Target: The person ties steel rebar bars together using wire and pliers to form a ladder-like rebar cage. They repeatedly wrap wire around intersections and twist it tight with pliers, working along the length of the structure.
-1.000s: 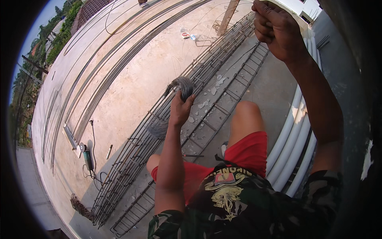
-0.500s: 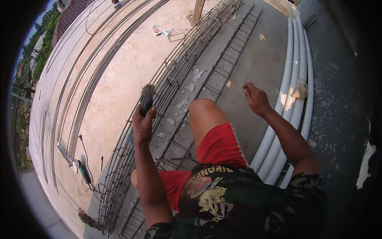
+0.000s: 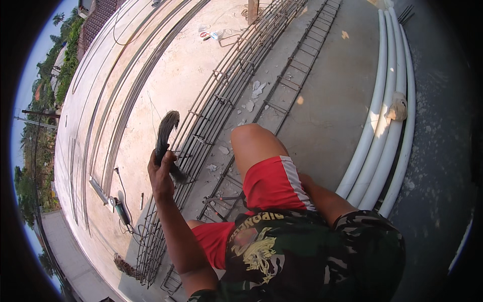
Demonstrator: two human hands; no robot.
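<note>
My left hand point(image 3: 162, 176) is closed round a bent bundle of thin dark tie wire point(image 3: 166, 132), held over the rebar cages. The bundle's upper end curves over, its lower end hangs below my fingers, and a few loose strands stick out. My right forearm point(image 3: 329, 201) reaches down beside my right thigh. The leg hides that hand's fingers and anything in them. Under my left hand runs a stack of long rebar cages point(image 3: 216, 103). A narrower ladder-like rebar frame point(image 3: 297, 65) lies on the floor between it and the pipes.
White pipes point(image 3: 373, 126) lie along the right, with a pale lump point(image 3: 397, 106) on them. At left are an angle grinder point(image 3: 121, 210) with its cord and long bars point(image 3: 132, 90). Broken chips point(image 3: 258, 89) litter the floor. A wire bundle point(image 3: 123, 264) lies near the cages' near end.
My right hand has dropped from above the floor to behind my right thigh. My left hand has moved left and nearer, and its wire bundle now shows bent, with both ends visible.
</note>
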